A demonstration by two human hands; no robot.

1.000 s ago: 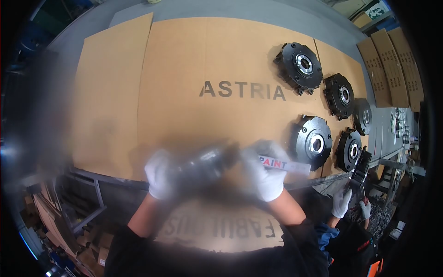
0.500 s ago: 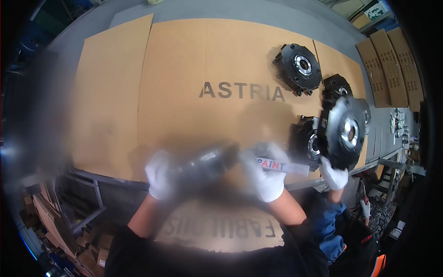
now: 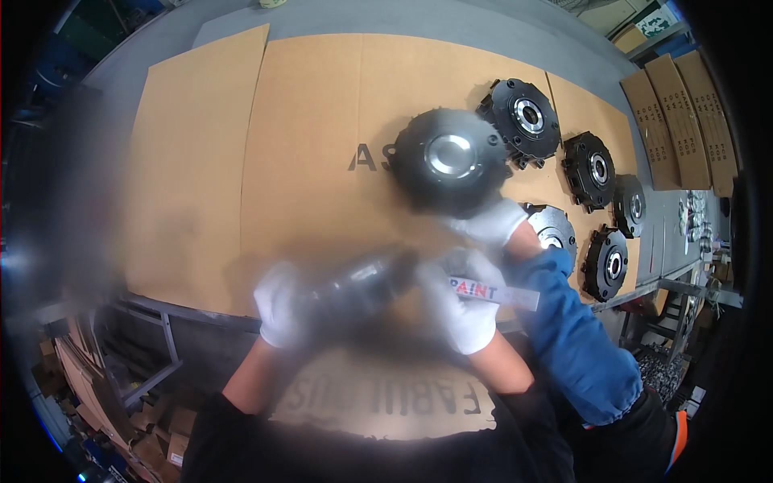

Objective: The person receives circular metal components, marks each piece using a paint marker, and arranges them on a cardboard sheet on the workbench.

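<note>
My left hand [image 3: 278,306], in a white glove, is closed at the left end of a dark, shiny rounded part [image 3: 354,282], whose outline is badly blurred. In my right hand [image 3: 469,310], also gloved, a white paint marker [image 3: 503,294] is gripped, its red and dark "PAINT" lettering facing up. The marker's other end is lost in the blur near the dark part's right end; whether they touch I cannot tell. Beyond my hands, a co-worker's gloved hand [image 3: 491,221] holds a round black hub-like part [image 3: 447,165] above the cardboard.
Several black hub-like parts with bright metal centres, one of them at the back [image 3: 523,121], occupy the table's right side. Cardboard sheets [image 3: 306,105] cover the tabletop. Folded cartons [image 3: 676,121] stand at far right. The co-worker's blue sleeve [image 3: 580,338] reaches in close beside my right arm.
The co-worker's hand has carried a black hub-like part leftward from the right-hand group to over the cardboard's middle. My own hands have hardly moved.
</note>
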